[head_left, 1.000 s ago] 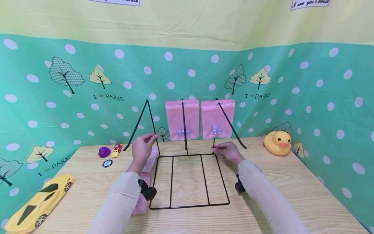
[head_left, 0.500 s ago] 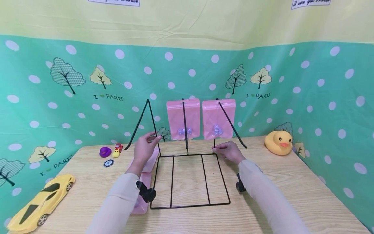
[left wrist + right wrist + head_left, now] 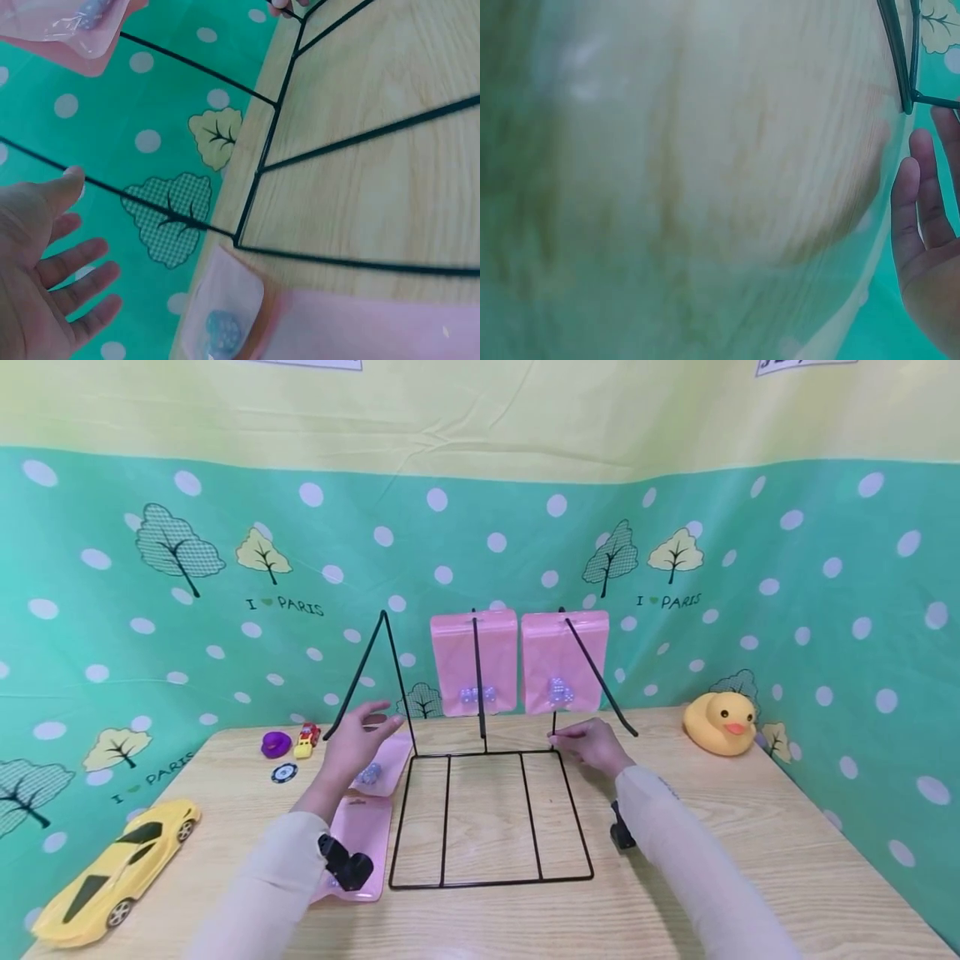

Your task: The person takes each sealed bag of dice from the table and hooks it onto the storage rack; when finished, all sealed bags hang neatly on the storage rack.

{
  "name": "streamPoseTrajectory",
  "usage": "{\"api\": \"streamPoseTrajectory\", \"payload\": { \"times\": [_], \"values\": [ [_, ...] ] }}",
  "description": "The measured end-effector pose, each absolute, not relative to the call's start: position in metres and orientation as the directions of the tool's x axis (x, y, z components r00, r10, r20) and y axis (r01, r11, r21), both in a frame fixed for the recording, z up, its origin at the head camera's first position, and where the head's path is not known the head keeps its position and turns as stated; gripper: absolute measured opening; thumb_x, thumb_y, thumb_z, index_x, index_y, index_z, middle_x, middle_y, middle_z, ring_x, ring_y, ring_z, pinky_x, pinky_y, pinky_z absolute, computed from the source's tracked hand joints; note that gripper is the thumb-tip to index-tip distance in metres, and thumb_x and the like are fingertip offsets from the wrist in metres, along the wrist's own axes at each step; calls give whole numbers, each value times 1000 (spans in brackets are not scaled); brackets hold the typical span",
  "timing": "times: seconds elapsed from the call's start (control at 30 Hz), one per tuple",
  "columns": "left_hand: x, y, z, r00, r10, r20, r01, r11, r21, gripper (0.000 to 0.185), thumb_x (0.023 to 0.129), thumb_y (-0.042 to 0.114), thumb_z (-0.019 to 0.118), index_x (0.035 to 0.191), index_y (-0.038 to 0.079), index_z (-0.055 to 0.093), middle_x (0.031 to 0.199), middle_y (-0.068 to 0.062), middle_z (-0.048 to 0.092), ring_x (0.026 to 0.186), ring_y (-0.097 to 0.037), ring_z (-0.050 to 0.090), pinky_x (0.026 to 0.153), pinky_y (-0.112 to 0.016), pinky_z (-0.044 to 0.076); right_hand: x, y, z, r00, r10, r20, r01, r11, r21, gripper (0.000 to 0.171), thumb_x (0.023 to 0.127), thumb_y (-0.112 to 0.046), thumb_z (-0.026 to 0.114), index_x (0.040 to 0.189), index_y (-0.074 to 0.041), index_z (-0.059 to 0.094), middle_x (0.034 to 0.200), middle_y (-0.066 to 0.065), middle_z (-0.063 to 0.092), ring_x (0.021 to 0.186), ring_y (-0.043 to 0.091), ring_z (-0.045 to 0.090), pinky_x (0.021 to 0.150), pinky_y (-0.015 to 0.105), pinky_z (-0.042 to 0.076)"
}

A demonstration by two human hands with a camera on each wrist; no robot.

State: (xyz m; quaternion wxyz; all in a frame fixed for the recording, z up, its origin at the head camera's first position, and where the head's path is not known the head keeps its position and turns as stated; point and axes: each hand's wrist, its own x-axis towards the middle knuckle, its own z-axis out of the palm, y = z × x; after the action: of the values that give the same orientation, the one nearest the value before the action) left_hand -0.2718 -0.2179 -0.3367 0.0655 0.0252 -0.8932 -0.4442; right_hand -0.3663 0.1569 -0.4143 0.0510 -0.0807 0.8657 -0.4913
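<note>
1. A black wire rack stands at the middle of the wooden table. Its flat base grid lies on the wood and thin uprights rise from the far edge.
2. Two pink pouches hang side by side at the top of the rack, about 12 o'clock from the base, each with small pale beads showing low inside.
3. The left hand is off the rack, at about 10 o'clock from the base, just beside the left slanted upright. Its fingers are spread and straight and it holds nothing. The left wrist view shows the open palm apart from the wire.
4. The right hand sits at the far right corner of the base, about 2 o'clock, fingertips at the right upright. The head view suggests contact with the wire, but whether it pinches cannot be told. The right wrist view shows relaxed fingers just beside the wire corner.
5. Two more pink pouches lie flat on the table at 9 o'clock from the base, just beside its left edge.
6. Farther out at 10 o'clock lie a purple toy, a small red and yellow car and a dark round chip.
7. A big yellow toy car lies at 8 o'clock near the table's left edge.
8. A yellow rubber duck sits at 2 o'clock, well apart from the rack.
</note>
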Motion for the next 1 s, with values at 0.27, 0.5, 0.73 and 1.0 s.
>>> {"api": "streamPoseTrajectory", "payload": {
  "times": [0.27, 0.5, 0.73, 1.0],
  "values": [
    [-250, -238, -339, -988, -113, 104, -3, 691, 723, 54, 103, 37, 61, 144, 3, 52, 138, -27, 58, 128, -45, 55, 105, -58, 43, -366, 158, -411, -983, -183, -29, -72, 523, -849, 24, 96, -22, 74, 115, -9, 77, 106, 9, 76, 62, 15, 55, 56, 26, 46],
    [-230, -259, -345, -987, -136, 91, -37, 724, 689, 56, 102, 38, 62, 140, -2, 55, 132, -30, 61, 121, -47, 58, 97, -58, 47, -366, 159, -411, -981, -193, -17, -88, 525, -846, 25, 96, -22, 73, 116, -7, 76, 110, 11, 76, 64, 15, 56, 57, 26, 47],
    [-213, -279, -355, -985, -174, 16, -127, 776, 618, 59, 103, 39, 59, 141, -5, 53, 133, -34, 58, 119, -51, 56, 93, -59, 49, -367, 161, -413, -980, -200, -16, -93, 524, -846, 24, 97, -21, 72, 116, -7, 76, 109, 11, 76, 61, 14, 55, 55, 25, 46],
    [-200, -296, -370, -963, -231, -139, -270, 814, 515, 70, 103, 51, 53, 134, -11, 53, 128, -39, 57, 116, -56, 54, 91, -61, 47, -366, 161, -414, -980, -198, -18, -91, 528, -845, 23, 96, -22, 74, 115, -9, 77, 107, 9, 76, 61, 14, 55, 53, 25, 44]
  ]
}}
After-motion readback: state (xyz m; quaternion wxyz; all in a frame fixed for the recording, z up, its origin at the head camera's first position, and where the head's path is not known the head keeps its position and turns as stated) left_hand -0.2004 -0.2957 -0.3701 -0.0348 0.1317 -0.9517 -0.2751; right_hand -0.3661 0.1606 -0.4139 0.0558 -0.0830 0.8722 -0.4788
